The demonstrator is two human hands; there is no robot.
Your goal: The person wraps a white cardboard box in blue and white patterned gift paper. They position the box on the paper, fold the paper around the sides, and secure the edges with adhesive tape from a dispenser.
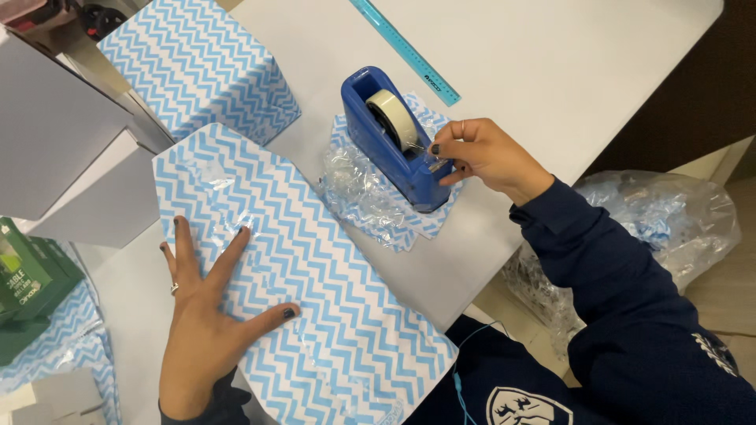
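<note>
My left hand (206, 303) lies flat with fingers spread on a box wrapped in blue-and-white zigzag paper (315, 283), pressing the paper down. My right hand (480, 153) pinches the free end of the clear tape at the cutter of a blue tape dispenser (394, 153). The tape roll (392, 116) sits in the dispenser's top. The dispenser stands on crumpled clear plastic and a scrap of the same zigzag paper (362, 197).
A second zigzag-wrapped box (201, 67) stands at the back left. A teal ruler (405, 49) lies on the white table (567, 71). Grey cardboard boxes (55, 142) and a green box (27, 279) are at the left. A bag of plastic wrap (669, 216) sits at the right.
</note>
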